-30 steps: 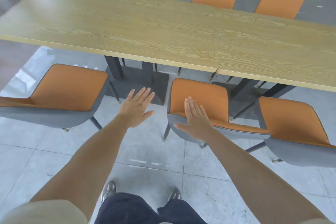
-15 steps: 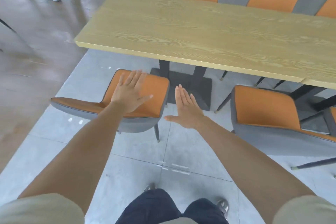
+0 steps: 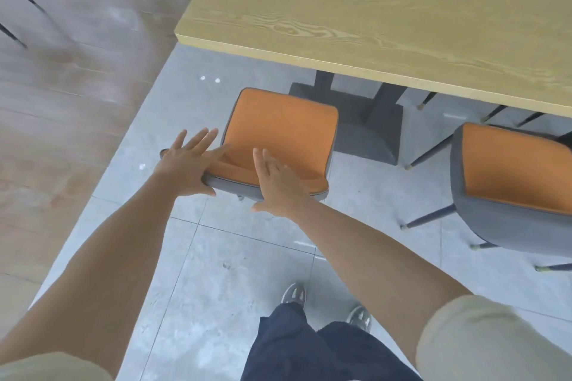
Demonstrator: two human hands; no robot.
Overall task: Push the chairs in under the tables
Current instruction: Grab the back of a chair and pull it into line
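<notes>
While the orange-padded, grey-shelled chair (image 3: 280, 130) stands just short of the wood-grain table (image 3: 371, 9) at its near left corner, with bare grey tile (image 3: 216, 272) around it, the left hand (image 3: 185, 167), fingers spread, and the right hand (image 3: 278, 185), fingers straight and together, lie flat over its curved backrest rim, apparently touching.

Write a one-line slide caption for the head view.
The left hand and right hand, flat, at the backrest of an orange chair not yet pushed under the wooden table.
</notes>
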